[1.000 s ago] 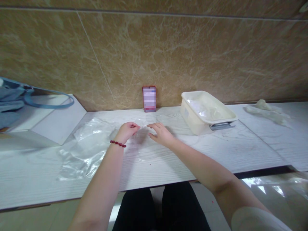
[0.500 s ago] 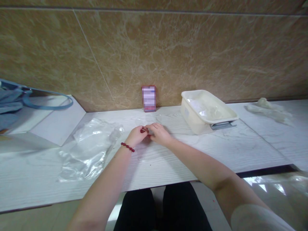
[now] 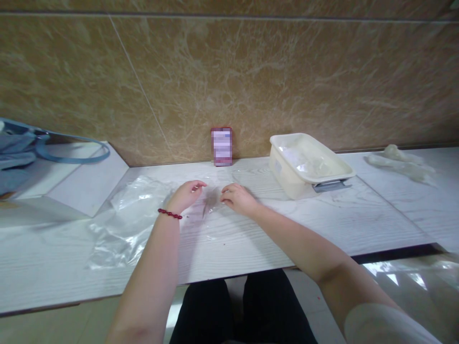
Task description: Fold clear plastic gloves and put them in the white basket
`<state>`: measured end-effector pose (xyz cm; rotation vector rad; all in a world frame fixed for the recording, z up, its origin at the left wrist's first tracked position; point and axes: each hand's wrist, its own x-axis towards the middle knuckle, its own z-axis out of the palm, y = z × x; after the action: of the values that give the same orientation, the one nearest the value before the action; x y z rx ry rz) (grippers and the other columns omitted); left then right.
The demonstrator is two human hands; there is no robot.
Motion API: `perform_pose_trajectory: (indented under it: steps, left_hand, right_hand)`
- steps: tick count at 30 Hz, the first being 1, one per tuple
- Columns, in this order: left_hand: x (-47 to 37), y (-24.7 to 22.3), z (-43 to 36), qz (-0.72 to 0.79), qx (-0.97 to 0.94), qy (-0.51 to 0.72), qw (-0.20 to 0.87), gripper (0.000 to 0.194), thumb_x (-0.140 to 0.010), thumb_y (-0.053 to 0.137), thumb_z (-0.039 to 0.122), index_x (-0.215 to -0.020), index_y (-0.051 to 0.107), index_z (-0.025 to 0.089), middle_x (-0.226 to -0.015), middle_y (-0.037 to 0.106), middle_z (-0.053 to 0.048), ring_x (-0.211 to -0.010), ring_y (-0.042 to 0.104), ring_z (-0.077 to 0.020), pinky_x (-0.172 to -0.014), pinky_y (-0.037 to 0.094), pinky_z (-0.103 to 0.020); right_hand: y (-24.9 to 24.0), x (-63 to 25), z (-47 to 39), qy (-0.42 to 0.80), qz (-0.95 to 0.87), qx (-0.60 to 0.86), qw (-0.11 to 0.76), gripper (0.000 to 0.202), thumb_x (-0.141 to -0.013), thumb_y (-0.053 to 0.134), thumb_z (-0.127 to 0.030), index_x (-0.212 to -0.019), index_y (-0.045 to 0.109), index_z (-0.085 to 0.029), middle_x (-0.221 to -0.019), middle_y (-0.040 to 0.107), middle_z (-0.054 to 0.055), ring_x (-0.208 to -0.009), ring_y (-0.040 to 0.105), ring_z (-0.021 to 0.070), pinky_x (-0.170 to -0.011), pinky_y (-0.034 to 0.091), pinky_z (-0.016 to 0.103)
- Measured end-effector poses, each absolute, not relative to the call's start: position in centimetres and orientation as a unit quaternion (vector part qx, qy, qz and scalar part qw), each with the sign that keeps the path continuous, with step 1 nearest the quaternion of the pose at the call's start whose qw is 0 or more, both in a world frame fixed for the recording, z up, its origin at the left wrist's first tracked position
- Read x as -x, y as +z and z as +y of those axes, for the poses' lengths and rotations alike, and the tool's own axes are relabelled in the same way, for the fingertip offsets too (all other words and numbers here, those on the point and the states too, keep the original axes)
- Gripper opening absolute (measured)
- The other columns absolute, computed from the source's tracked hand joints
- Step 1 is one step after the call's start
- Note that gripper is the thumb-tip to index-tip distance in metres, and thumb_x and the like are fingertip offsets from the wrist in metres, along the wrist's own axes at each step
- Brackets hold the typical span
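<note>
My left hand, with a red bead bracelet at its wrist, is above the tabletop. Its fingers are partly curled towards the thumb, and whatever may be between them is too small to make out. To its right, my right hand has its fingers bent and pinched on the edge of a small clear plastic bag. That bag lies in the gap between my hands and is hard to see against the white table. Left of my left hand is a larger, crumpled clear plastic bag.
A cream plastic bin with clear plastic inside stands to the right. A phone leans on the tiled wall. White boxes and a blue bag are at left. Crumpled plastic lies far right on the table.
My left hand has moved left, away from my right hand, leaving a gap between them. The small clear bag now shows there. My right hand has stayed nearly in place.
</note>
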<state>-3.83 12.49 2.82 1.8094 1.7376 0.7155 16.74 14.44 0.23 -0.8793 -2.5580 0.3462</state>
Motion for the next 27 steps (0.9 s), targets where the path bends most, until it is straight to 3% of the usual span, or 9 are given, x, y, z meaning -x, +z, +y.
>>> perform_pose_trajectory:
  steps: [3,6,10,20,27]
  left_hand:
    - [5.3,2.5,12.5,0.620,-0.754,0.154,0.155,0.032,-0.073,0.045,0.031,-0.099,0.063,0.022,-0.104,0.059,-0.004,-0.103,0.050,-0.0192,-0.093,0.034,-0.031]
    - [5.2,2.3,12.3,0.610,-0.775,0.080,0.146,0.035,-0.075,0.045,0.037,-0.106,0.060,0.027,-0.116,0.053,-0.004,-0.112,0.043,-0.0203,-0.095,0.030,-0.030]
    - [4.3,2.3,12.0,0.614,-0.774,0.007,0.156,0.040,-0.073,0.047,0.046,-0.110,0.054,0.035,-0.129,0.042,-0.004,-0.123,0.028,-0.0260,-0.098,0.022,-0.039]
    - [3.1,2.1,11.7,0.648,-0.736,-0.056,0.187,0.057,-0.064,0.046,0.064,-0.116,0.047,0.040,-0.141,0.018,-0.005,-0.126,0.009,-0.0393,-0.094,0.012,-0.058]
    - [3.2,2.5,11.1,0.656,-0.723,-0.093,0.196,0.068,-0.061,0.048,0.065,-0.123,0.034,0.043,-0.143,0.007,-0.006,-0.126,-0.002,-0.0397,-0.092,0.007,-0.061]
  right_hand:
    - [0.2,-16.9,14.5,0.123,-0.915,0.329,0.198,0.019,-0.075,0.050,-0.014,-0.082,0.066,-0.024,-0.101,0.056,0.002,-0.099,0.044,0.0169,-0.086,0.032,0.032]
    - [0.2,-17.2,14.6,0.119,-0.915,0.332,0.193,0.019,-0.075,0.051,-0.014,-0.080,0.066,-0.024,-0.103,0.056,0.002,-0.101,0.043,0.0174,-0.086,0.031,0.033]
    - [0.0,-17.5,14.9,0.116,-0.914,0.342,0.186,0.019,-0.076,0.051,-0.017,-0.082,0.066,-0.026,-0.106,0.055,0.001,-0.104,0.041,0.0180,-0.088,0.030,0.034]
    - [0.0,-17.7,15.1,0.129,-0.907,0.364,0.166,0.022,-0.075,0.050,-0.016,-0.082,0.068,-0.027,-0.107,0.055,0.001,-0.105,0.039,0.0188,-0.089,0.027,0.036]
    - [1.4,-19.3,15.5,0.138,-0.902,0.389,0.127,0.028,-0.072,0.051,-0.010,-0.081,0.068,-0.029,-0.104,0.056,0.001,-0.103,0.039,0.0189,-0.087,0.026,0.036]
